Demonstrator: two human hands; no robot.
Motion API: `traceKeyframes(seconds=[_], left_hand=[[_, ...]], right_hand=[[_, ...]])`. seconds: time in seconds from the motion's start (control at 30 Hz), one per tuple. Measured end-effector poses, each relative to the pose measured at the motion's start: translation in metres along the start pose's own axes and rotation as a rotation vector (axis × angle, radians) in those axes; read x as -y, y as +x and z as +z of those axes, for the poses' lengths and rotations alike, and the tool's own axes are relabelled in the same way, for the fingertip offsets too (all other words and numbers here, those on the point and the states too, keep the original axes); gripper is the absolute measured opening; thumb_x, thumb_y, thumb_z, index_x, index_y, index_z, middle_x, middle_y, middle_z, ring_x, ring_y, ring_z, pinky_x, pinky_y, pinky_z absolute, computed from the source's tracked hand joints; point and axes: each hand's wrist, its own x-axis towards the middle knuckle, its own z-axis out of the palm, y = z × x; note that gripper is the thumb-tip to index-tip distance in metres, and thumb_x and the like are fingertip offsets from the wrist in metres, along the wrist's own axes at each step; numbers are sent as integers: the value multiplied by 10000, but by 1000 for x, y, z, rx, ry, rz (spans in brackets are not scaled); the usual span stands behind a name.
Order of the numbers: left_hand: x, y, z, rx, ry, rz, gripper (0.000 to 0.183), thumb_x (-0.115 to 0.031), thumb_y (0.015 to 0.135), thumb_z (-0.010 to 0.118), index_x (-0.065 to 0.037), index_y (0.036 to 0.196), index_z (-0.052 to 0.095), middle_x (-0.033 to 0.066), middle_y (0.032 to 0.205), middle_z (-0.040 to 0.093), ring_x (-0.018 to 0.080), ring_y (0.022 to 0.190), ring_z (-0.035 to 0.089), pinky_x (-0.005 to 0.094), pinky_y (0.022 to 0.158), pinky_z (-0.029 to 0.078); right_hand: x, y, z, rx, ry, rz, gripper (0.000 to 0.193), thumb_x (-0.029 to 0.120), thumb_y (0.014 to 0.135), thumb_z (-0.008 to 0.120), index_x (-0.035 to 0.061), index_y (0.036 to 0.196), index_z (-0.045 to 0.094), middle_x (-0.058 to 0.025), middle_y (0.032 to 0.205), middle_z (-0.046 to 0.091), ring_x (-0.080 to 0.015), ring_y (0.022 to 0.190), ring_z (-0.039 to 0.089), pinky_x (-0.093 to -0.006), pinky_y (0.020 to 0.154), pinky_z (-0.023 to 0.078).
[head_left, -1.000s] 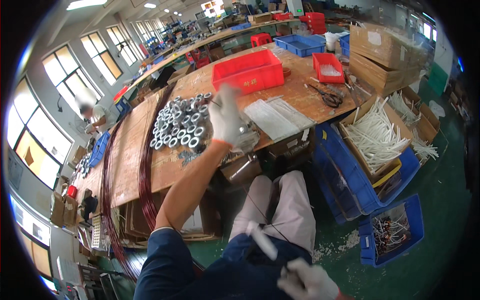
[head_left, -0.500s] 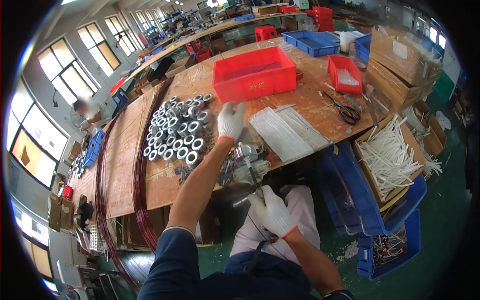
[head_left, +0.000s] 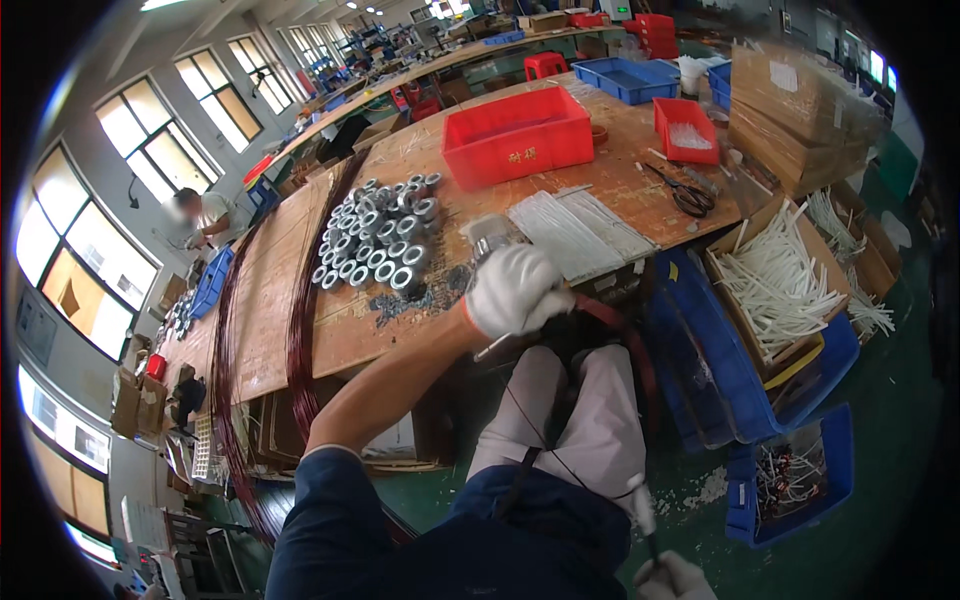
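Observation:
My left hand (head_left: pixel 518 290), in a white glove, is closed at the table's front edge. Its curled fingers hide what they hold. Beyond the knuckles shows a shiny metal part (head_left: pixel 490 244), and a thin pale rod (head_left: pixel 493 347) sticks out below the glove. Low at the right, partly cut off by the picture's rim, my gloved right hand (head_left: pixel 675 578) is closed on a thin dark rod with a white end (head_left: pixel 645 508). Across my lap a dark wire (head_left: pixel 545 440) slants from near the left hand toward that white end.
Silver metal rings (head_left: pixel 375 235) lie piled on the wooden table (head_left: pixel 350 335), beside bundles of dark red wire (head_left: pixel 303 330). A red bin (head_left: pixel 518 140), white strips (head_left: pixel 575 235) and scissors (head_left: pixel 688 195) lie farther back. Right stands a box of white tubes (head_left: pixel 775 290).
My left hand has come from beside the rings toward me and closed at the table edge. My right hand has swung down and right, away from the metal part.

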Motion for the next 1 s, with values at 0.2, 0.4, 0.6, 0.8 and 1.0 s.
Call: traceKeyframes(seconds=[0.2, 0.4, 0.6, 0.8, 1.0], left_hand=[[114, 66, 7, -560, -57, -815, 378, -316, 1103, 520, 26, 1046, 669, 234, 911, 707, 369, 862, 703, 448, 798, 547], [194, -22, 42, -372, 124, -1145, 400, -320, 1096, 515, 28, 1218, 670, 305, 1051, 723, 445, 1030, 721, 485, 890, 541], [180, -55, 54, -355, 58, -1117, 421, -363, 1072, 564, 13, 1208, 696, 225, 1049, 752, 348, 993, 731, 422, 901, 543], [113, -35, -3, -233, 341, -494, 444, -436, 1035, 593, -26, 1128, 734, 108, 886, 660, 288, 765, 634, 411, 853, 526], [-3, 6, -20, 656, 57, 232, 363, -466, 851, 783, -109, 875, 722, 74, 769, 614, 323, 741, 641, 466, 772, 528]], right_hand=[[42, 162, 22, -5, 194, 54, 260, 215, 1087, 617, 29, 1247, 531, -10, 687, 518, -97, 481, 501, -294, 417, 395], [99, 342, 76, -72, 431, -163, 252, 324, 1082, 611, 76, 1063, 567, -25, 689, 548, -125, 447, 495, -317, 391, 376], [91, 357, 50, -102, 22, -383, 316, 339, 1071, 616, 28, 1099, 568, -62, 711, 594, -160, 474, 543, -344, 439, 427], [55, 221, 45, 81, 188, -31, 260, 266, 1109, 575, 11, 1156, 553, -30, 626, 556, -130, 431, 513, -303, 407, 395], [-84, 15, -5, 59, 139, 33, 159, 173, 1074, 619, 51, 1175, 610, 28, 678, 528, -62, 547, 486, -246, 519, 381]])
